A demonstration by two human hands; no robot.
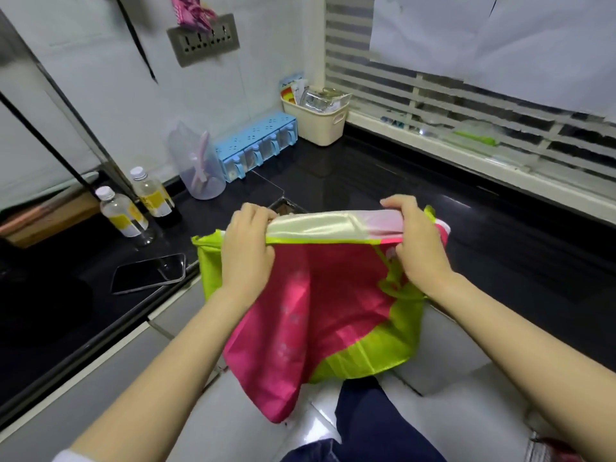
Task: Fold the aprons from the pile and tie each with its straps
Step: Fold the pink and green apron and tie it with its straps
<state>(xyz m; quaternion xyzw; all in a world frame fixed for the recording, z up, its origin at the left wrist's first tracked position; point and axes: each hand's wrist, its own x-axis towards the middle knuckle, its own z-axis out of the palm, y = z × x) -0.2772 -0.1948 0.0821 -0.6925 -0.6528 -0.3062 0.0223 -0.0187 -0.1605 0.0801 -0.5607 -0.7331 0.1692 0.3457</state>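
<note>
- While the apron (320,295) hangs from the front edge of the black counter (366,175) down toward the grey floor, both hands hold its upper edge; this edge is turned over and shows a pale, shiny underside;
- the left hand (248,251) grips the left end of the turned edge; its fingers are curled together over the top and closed on the cloth;
- the right hand (416,241) pinches the right end; its fingertips are bent down onto the pale fold and pressed tight on it;
- a green strap (388,278) loops just below the right hand, over the pink part of the apron;
- the apron is pink with a green border; its lower end hangs in front of dark blue trousers (366,421);
- a phone (148,273) lies with its dark screen up near the counter edge, left of the apron and apart from it;
- behind the phone stand two bottles (121,211) with white caps; further back are a clear jug (196,161), a blue spice box (256,145) and a cream basket (316,121) in the corner;
- a small dark object sits just behind the fold, between the hands; it is partly hidden, and I cannot tell what it is.
</note>
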